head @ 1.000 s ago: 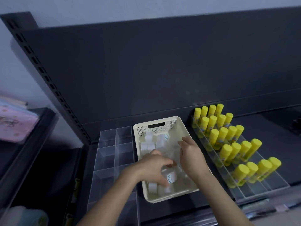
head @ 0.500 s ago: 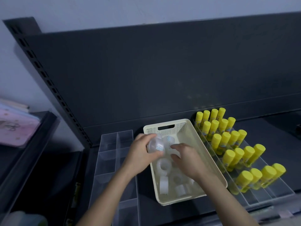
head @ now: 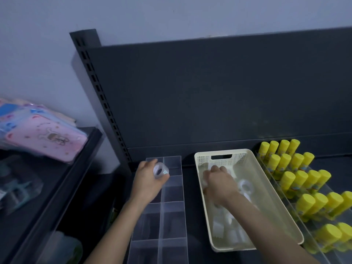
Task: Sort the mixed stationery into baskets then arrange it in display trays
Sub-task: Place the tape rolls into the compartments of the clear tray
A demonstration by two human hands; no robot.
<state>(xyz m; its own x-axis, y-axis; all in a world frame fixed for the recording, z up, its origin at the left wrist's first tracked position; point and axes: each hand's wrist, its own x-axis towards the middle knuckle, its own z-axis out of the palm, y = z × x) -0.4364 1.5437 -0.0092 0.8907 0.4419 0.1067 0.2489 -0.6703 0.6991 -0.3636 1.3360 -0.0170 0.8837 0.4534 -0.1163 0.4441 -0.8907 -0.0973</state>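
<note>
Just above the far cells of the clear divided tray (head: 172, 223), the left hand (head: 146, 181) curls its fingers round a small tape roll (head: 161, 170); let go carelessly, it could catch a divider and settle crooked. The roll looks translucent white, hollow-cored, with a dotted label. Right of that hand, the right hand (head: 219, 184) reaches into the cream basket (head: 274, 199); its grasp cannot be told.

Single cam, head-worn, wide-angle; straight lines bow near the edges. Sits above & in front of the dark shelf (head: 190, 197), facing its back panel (head: 209, 92), tilted fwd & down. Close range: forearms enter from bottom edge, left hand (head: 146, 180) w/ tape roll (head: 161, 170) & right hand (head: 219, 185) approx mid-frame. Wall (head: 171, 16) fills the top.
</note>
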